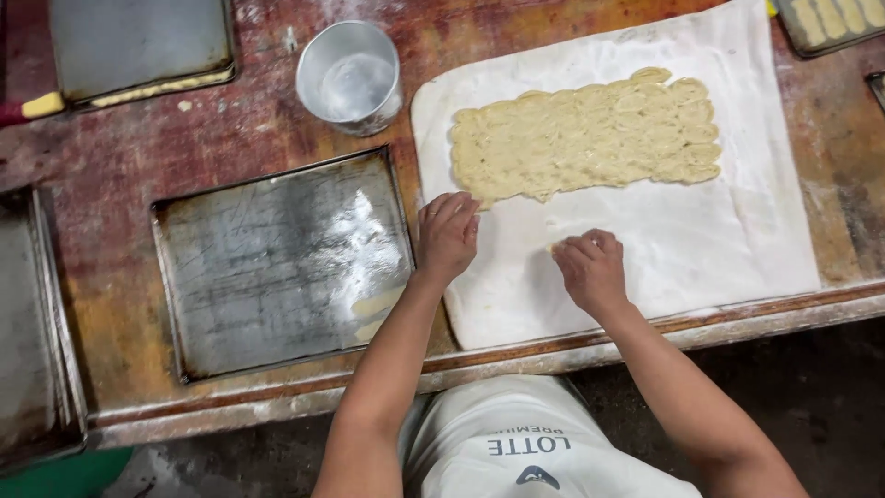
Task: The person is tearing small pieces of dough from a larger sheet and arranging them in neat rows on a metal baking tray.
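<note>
Lying flat on the white cloth (701, 249), the sheet of pale dough pieces (585, 136) sits just beyond both your hands, its near left corner almost at your left fingertips. Your left hand (448, 235) is palm down, fingers together and curled slightly, resting on the cloth's left edge right below that corner; can't tell if it actually touches the dough. Your right hand (590, 267) is just beside it, to the right, fingers bunched and pinching a small pale piece of dough (556, 246) at the fingertips. Hands are apart, a small gap of bare cloth between them.

Left of your left hand, close by, a scratched metal baking tray (277, 263) lies on the worn wooden table (120, 157), with two pale dough strips (373, 314) at its near right corner. Beyond your left hand stands a round metal tin (350, 78). Far left of you, another tray (32, 332) at the table edge; a dark tray (138, 46) further beyond it. Beyond and right of your right hand, a tray corner holding dough pieces (830, 23).
</note>
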